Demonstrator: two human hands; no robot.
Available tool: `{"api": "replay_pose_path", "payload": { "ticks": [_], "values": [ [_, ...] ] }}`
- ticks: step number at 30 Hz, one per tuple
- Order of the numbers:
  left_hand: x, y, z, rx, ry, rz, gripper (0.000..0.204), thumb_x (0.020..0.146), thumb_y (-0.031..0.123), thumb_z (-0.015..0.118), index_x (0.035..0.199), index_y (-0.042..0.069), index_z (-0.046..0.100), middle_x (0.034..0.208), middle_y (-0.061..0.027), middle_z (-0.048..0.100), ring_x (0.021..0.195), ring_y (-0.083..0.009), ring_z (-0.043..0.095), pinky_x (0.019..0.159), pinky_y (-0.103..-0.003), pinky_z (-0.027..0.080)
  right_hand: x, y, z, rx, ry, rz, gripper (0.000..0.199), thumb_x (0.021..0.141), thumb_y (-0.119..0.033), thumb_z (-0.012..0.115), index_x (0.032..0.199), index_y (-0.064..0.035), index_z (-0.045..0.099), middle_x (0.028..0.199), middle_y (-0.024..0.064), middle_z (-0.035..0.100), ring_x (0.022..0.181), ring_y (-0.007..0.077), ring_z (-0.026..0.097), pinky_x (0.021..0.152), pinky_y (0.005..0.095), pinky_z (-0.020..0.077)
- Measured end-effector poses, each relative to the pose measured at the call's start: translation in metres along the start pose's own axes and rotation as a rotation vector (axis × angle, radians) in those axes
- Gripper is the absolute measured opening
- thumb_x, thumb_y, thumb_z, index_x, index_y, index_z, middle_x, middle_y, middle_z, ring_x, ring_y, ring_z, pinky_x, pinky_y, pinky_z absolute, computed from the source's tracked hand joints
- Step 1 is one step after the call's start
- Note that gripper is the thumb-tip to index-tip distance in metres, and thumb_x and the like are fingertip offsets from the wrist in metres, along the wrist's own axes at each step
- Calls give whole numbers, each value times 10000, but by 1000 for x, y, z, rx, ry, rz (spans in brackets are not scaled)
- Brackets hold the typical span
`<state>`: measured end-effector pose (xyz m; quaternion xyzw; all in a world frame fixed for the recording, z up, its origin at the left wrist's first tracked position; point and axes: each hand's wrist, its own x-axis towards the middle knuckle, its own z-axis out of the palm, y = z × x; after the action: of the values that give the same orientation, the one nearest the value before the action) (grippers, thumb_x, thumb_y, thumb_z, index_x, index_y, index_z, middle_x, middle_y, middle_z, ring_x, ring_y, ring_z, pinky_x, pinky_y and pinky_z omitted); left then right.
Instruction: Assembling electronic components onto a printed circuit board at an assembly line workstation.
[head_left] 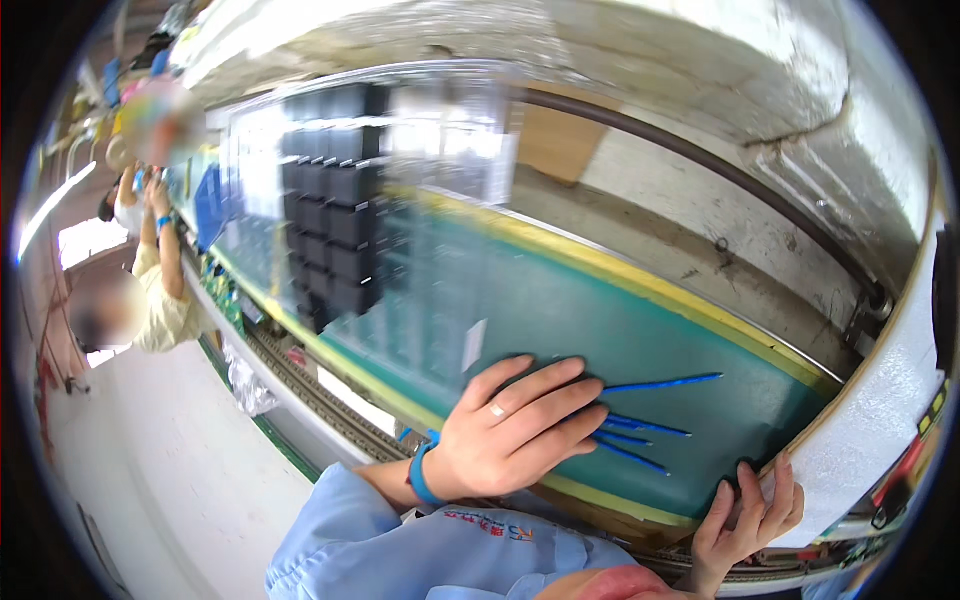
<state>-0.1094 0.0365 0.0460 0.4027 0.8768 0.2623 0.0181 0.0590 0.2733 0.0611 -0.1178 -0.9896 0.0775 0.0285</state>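
Clear tray [497, 150] with black blocks [335, 200] is sitting over the green bench top's [620, 310] left part; left hand [525, 425] is resting, fingers extended, over blue wires [665, 383]; palm hidden, grip: cannot tell; wires are lying near the right end, probably light, springy, rolling easily; mid-length is seeming the best hold; right hand [745, 515] is curling at the white board's [850, 450] edge, grip unclear.
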Motion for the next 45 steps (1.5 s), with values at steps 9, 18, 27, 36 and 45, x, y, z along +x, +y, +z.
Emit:
{"api": "replay_pose_path", "payload": {
  "ticks": [9, 18, 27, 36, 45],
  "values": [
    [-12, 1, 4, -59, 95, 46, 290, 786, 191, 721, 1046, 81, 654, 1214, -85, 606, 1190, -248, 555, 964, -417, 436, 5, -1, 9, 3, 129, -85, 179, 923, -100, 546, 1035, 1, 642, 1319, 131, 559, 1179, 347, 456, 992, 438, 349],
    [-27, 5, 13, -65, 145, 120, 305, 794, 80, 580, 1096, 43, 594, 1237, -113, 558, 1222, -266, 507, 1017, -451, 393, -1, 0, 15, -10, 191, -157, 157, 902, -57, 557, 1007, 22, 643, 1276, 146, 586, 1162, 356, 486, 966, 431, 402],
    [-12, 6, 6, -79, 79, 20, 338, 730, 20, 658, 1062, 82, 665, 1026, -67, 661, 1062, -251, 622, 976, -442, 416, 15, -4, 13, 119, 137, -82, 168, 813, -51, 628, 971, -24, 677, 1257, 128, 600, 1106, 347, 512, 961, 404, 398],
    [-5, 6, 10, -151, 2, -15, 257, 676, 119, 670, 930, 127, 712, 798, 9, 649, 879, -188, 647, 1016, -432, 361, -6, 16, 2, 153, 8, 155, 643, 893, -267, 604, 1432, -72, 313, 1506, 299, 148, 1402, 470, 189, 1116, 566, 199],
    [2, -5, 15, -227, -114, 82, 176, 888, 232, 598, 934, 119, 724, 878, -37, 640, 917, -221, 618, 1007, -452, 358, -14, 14, 14, 49, 11, 267, 652, 914, -261, 524, 1481, -118, 237, 1500, 342, 135, 1366, 513, 229, 1095, 595, 234]
  ]
}}
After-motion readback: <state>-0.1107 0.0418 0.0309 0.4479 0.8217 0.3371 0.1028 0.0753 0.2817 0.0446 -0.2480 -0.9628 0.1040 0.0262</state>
